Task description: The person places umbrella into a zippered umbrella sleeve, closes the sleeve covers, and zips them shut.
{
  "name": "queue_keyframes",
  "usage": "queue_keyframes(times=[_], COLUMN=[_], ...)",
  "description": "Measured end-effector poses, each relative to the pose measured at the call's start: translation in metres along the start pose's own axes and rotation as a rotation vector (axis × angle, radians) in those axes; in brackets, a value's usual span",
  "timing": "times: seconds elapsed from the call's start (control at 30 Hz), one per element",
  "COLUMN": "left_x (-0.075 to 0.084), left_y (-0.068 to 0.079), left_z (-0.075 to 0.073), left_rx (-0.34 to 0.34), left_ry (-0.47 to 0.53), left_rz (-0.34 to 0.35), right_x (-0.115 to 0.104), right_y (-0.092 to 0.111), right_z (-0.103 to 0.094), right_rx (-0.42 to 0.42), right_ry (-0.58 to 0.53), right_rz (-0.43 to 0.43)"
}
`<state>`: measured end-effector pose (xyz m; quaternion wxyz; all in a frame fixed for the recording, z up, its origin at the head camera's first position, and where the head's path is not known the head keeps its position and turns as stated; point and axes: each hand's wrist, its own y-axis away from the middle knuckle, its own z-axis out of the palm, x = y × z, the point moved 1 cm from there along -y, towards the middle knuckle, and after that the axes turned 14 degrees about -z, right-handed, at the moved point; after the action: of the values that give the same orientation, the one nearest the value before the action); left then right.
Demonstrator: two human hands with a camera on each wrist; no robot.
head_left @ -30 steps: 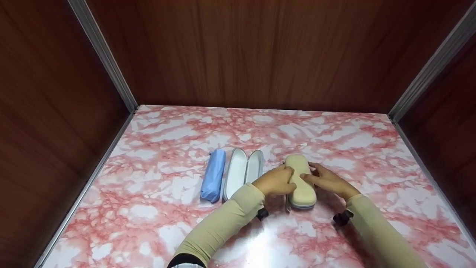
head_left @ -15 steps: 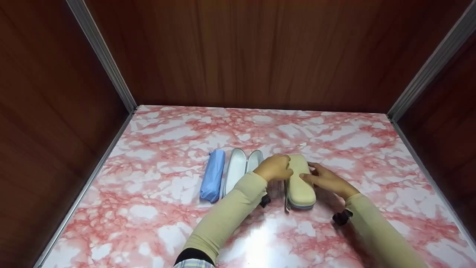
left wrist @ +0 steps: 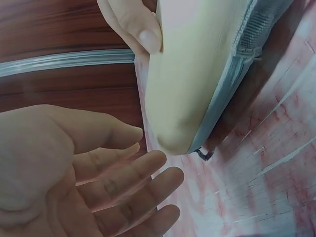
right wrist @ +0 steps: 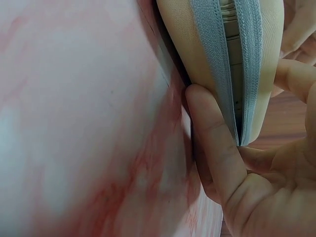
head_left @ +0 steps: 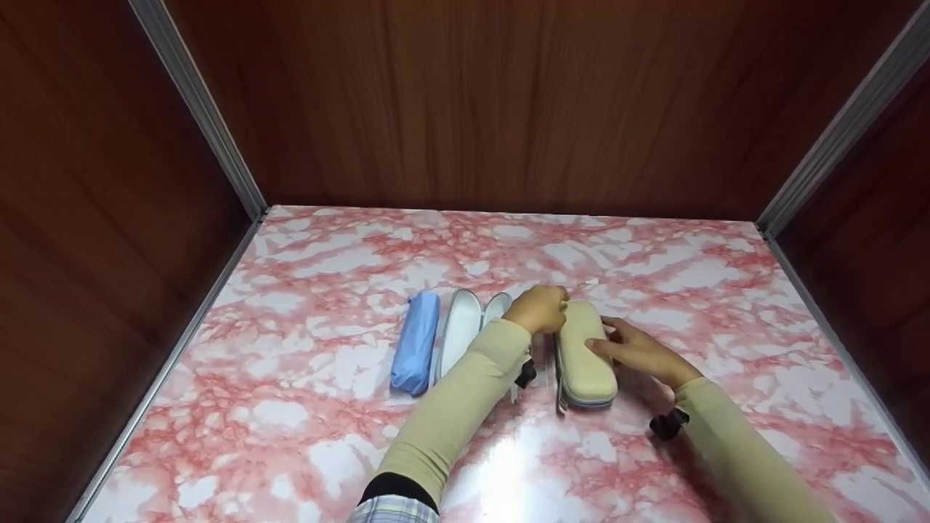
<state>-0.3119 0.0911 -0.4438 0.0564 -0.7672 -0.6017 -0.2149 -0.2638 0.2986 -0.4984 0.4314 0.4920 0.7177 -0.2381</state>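
Observation:
A cream hard case with a grey zipper lies lengthwise right of the middle of the table. My right hand holds it from the right, thumb on the lid and fingers along the side. In the right wrist view, the zipper is parted on that side, with a narrow dark gap between its tapes. My left hand is by the case's far left corner. In the left wrist view its fingers are loosely bent, apart from the case's rounded end, where a small black zipper pull hangs.
Left of the cream case lies an opened glasses case with a white lining, partly behind my left forearm. Beyond it is a long blue fabric bundle. Dark wooden panels enclose the red-and-white table.
My left hand has moved from the top of the cream case along its left edge toward the far end. The right hand and the case have stayed in place.

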Motion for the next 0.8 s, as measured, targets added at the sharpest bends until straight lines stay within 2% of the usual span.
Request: queue_keyframes(times=[0.13,0.33,0.53,0.6,0.8], left_x=[0.0,0.0,0.001,0.002,0.002], left_y=[-0.005,-0.011,-0.016,-0.018,-0.024], left_z=[0.003,0.008,0.011,0.012,0.018], left_rx=[0.013,0.044,0.009,0.001,-0.006], left_ry=[-0.021,-0.11,-0.153,-0.164,-0.195], left_rz=[-0.036,-0.099,-0.141,-0.152,-0.175], right_x=[0.001,0.001,0.0,-0.008,-0.007], right_y=[-0.001,-0.001,0.002,0.004,0.004], right_z=[0.001,0.001,0.0,0.0,0.0], right_rx=[0.0,0.005,0.0,-0.002,0.005], right_ry=[0.0,0.003,-0.01,-0.019,-0.021], right_rz=[0.005,0.006,-0.012,-0.006,-0.009])
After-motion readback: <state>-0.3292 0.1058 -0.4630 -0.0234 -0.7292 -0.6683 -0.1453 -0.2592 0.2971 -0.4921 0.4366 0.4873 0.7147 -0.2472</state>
